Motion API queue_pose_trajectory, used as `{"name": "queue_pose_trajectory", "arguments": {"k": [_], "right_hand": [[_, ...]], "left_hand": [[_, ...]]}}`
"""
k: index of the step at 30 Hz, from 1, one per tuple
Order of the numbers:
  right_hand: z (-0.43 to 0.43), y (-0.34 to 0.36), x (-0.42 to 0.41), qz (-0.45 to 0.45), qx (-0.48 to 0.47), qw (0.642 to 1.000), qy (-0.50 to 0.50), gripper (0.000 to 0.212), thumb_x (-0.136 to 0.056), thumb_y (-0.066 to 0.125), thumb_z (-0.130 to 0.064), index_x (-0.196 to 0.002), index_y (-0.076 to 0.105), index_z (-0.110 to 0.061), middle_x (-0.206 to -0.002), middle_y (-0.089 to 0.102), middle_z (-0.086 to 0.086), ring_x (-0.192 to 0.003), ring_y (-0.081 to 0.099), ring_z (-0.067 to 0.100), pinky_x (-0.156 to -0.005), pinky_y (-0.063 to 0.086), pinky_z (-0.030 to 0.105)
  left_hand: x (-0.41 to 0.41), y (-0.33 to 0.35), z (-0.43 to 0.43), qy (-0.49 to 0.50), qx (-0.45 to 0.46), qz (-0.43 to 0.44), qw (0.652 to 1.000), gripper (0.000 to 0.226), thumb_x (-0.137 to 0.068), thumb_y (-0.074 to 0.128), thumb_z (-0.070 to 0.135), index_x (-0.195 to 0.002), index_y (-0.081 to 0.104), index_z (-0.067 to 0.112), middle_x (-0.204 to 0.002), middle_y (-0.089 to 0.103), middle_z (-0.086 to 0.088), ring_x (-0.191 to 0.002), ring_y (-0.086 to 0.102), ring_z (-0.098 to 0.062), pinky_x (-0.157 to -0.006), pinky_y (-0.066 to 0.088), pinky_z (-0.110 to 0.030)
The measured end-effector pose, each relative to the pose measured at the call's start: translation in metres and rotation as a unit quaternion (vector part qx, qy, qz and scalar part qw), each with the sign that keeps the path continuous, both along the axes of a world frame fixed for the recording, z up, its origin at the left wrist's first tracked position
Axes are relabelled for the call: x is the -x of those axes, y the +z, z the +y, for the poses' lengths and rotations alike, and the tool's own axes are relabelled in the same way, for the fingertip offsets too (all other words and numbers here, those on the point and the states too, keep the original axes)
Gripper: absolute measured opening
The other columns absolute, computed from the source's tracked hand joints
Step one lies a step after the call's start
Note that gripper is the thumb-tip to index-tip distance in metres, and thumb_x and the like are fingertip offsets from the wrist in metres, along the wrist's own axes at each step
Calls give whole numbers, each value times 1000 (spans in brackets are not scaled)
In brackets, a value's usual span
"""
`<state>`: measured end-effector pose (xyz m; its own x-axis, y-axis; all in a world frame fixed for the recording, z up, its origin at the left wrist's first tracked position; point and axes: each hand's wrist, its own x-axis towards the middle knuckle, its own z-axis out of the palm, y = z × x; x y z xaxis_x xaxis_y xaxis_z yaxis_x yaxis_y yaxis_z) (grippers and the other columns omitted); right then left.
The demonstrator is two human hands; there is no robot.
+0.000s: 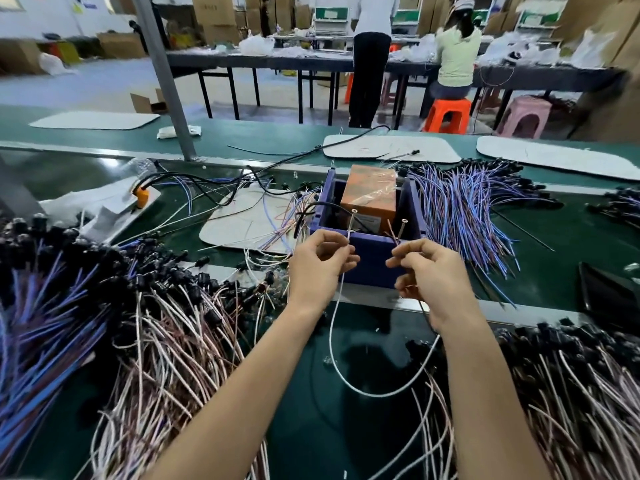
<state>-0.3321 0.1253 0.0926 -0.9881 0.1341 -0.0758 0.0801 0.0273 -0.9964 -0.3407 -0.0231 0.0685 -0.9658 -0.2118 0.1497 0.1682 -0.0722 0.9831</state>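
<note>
My left hand (320, 265) pinches one end of a thin white wire (349, 382); its metal-tipped end (352, 220) points up in front of a blue box (372, 261). The wire hangs in a loop over the green table and rises behind my right wrist. My right hand (427, 275) pinches thin reddish wire ends and a second metal-tipped end (401, 228), also held upright at the box's front wall. Both hands are level, a small gap apart.
An orange carton (369, 192) stands inside the blue box. Heaps of blue wires with black connectors (464, 209) and of pink-white wires (166, 344) lie on both sides. White fabric pads (391, 148) rest on the green belt behind. Two people work at a far table.
</note>
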Motion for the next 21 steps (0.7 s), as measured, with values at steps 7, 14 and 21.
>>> {"name": "queue_pose_trajectory", "arguments": {"k": [7,14,21], "right_hand": [[-1,1,-1,-4,-1,1000,7,28,-90,42,7,-78,61,-10,-73,65,9,-36,47,11,-38,41,21],[3,-3,0,-14,-45,999,-10,28,-89,43,5,-77,61,-12,-71,67,4,-36,47,9,-37,41,19],[5,-4,0,-6,-84,996,-22,28,-86,44,5,-74,61,-12,-69,69,4,-36,47,9,-37,40,17]], "left_hand": [[-1,0,1,1,6,-5,1000,17,-90,58,-5,-83,60,10,-78,65,-10,-60,67,-8,-51,50,-17],[-2,0,0,1,2,-7,1000,16,-91,57,-6,-89,63,9,-78,64,-7,-57,64,-7,-50,50,-18],[-1,0,-1,-1,6,-13,1000,15,-90,58,-6,-89,63,8,-79,64,-7,-58,64,-7,-50,50,-18]]}}
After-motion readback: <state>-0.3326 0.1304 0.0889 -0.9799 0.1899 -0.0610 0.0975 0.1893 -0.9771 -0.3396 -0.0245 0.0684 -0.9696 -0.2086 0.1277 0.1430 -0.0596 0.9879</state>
